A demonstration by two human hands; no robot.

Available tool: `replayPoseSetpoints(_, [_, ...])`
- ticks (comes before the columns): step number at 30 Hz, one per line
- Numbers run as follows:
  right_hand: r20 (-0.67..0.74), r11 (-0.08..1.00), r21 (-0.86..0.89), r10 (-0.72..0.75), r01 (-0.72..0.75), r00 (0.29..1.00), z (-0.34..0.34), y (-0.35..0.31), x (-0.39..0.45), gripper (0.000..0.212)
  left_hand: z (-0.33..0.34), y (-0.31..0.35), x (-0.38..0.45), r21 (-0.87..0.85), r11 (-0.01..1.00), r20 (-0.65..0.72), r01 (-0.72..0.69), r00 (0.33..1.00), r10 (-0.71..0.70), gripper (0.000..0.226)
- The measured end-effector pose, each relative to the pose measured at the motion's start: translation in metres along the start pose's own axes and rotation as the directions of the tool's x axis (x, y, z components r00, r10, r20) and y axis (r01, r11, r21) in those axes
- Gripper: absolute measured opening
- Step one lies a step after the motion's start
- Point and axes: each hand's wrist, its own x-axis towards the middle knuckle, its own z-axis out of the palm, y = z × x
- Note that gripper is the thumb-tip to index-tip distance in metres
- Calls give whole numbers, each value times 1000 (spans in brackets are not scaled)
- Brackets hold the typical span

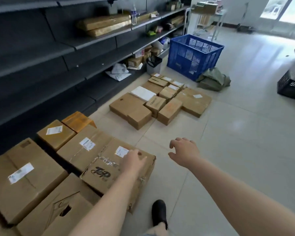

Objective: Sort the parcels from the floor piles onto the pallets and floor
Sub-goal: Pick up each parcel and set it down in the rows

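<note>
Several large cardboard parcels stand packed together at the lower left. The nearest to the aisle is a worn box printed "Top" (109, 169) with a white label. My left hand (134, 160) rests on its top near the far right corner, fingers relaxed. In the air to the right of that box hovers my right hand (184, 150), above the tiled floor, fingers spread and loosely bent, holding nothing. Farther ahead a second group of smaller flat parcels (160, 101) lies on the floor, among them a white one (143, 92).
Dark metal shelving (58, 53) runs along the left with wrapped packages on it. A blue plastic crate (194, 55) stands beyond the far parcels, green sacks (215, 81) beside it. A black crate (291, 87) sits at the right edge. My black shoe (158, 213) is on the tiles.
</note>
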Motion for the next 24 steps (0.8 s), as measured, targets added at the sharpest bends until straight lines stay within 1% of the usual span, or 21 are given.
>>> replayPoseSetpoints(2, [-5, 999, -18, 41, -41, 999, -14, 35, 36, 33, 15, 35, 39, -19, 1000, 42, 12, 999, -11, 30])
replayPoseSetpoints(5, [-5, 993, -19, 120, -121, 993, -38, 88, 82, 33, 30, 90, 93, 22, 1000, 107, 6, 994, -8, 32])
replayPoseSetpoints(9, [-4, 971, 33, 235, -235, 972, -61, 163, 139, 35, 45, 163, 163, 63, 998, 127, -26, 992, 18, 34])
replayPoseSetpoints(11, [5, 964, 50, 261, -261, 965, -67, 195, 168, 35, 53, 195, 195, 81, 996, 130, -40, 991, 30, 35])
replayPoseSetpoints(14, [17, 968, 35, 249, -249, 968, -72, 239, 220, 35, 64, 242, 243, 112, 993, 128, -49, 991, 34, 35])
replayPoseSetpoints(19, [63, 987, 30, 153, -155, 986, -79, 317, 319, 36, 87, 315, 324, 193, 981, 63, -36, 998, 24, 34])
replayPoseSetpoints(24, [115, 996, 58, 58, -65, 992, -94, 399, 409, 37, 108, 390, 392, 199, 978, 26, 67, 997, -74, 35])
